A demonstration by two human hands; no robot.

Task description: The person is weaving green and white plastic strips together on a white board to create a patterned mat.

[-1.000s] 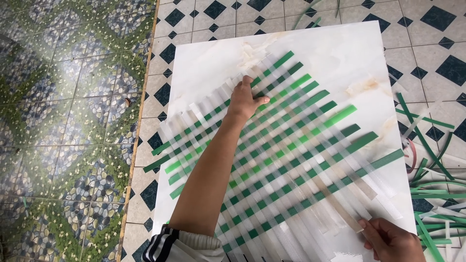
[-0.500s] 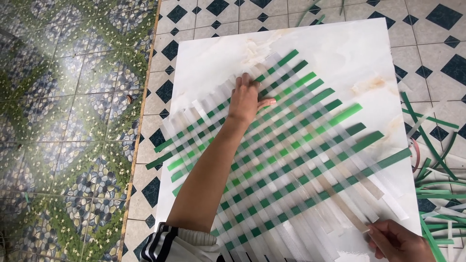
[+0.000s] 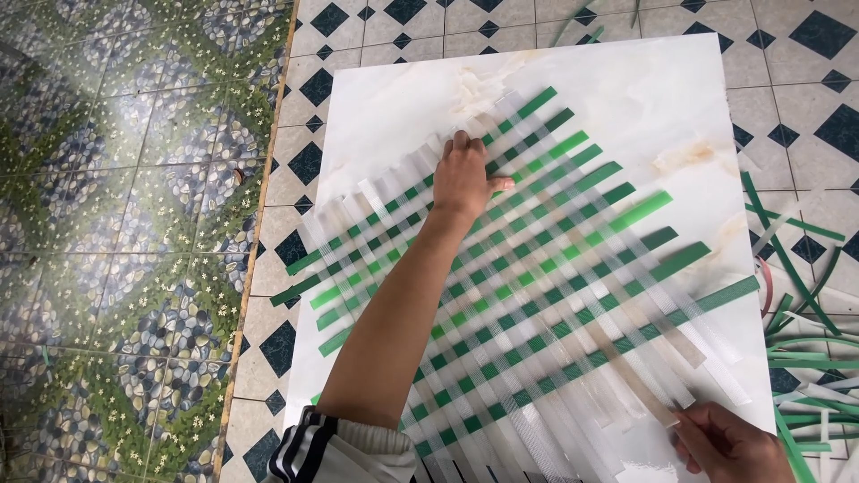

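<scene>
A flat mat of green and clear white strips (image 3: 537, 295), woven in a diagonal grid, lies on a white marble-look board (image 3: 626, 98). My left hand (image 3: 465, 174) presses flat on the mat's upper left part, fingers spread. My right hand (image 3: 729, 443), at the lower right corner, pinches the end of a tan strip (image 3: 626, 367) that runs through the weave.
The board rests on a floor of white tiles with dark diamonds (image 3: 787, 125). Loose green and white strips (image 3: 805, 313) lie in a heap at the right. A green pebble-pattern floor (image 3: 116, 224) fills the left side.
My left hand stays pressed on the mat. My right hand holds its place at the lower right corner with the tan strip. The view has shifted slightly.
</scene>
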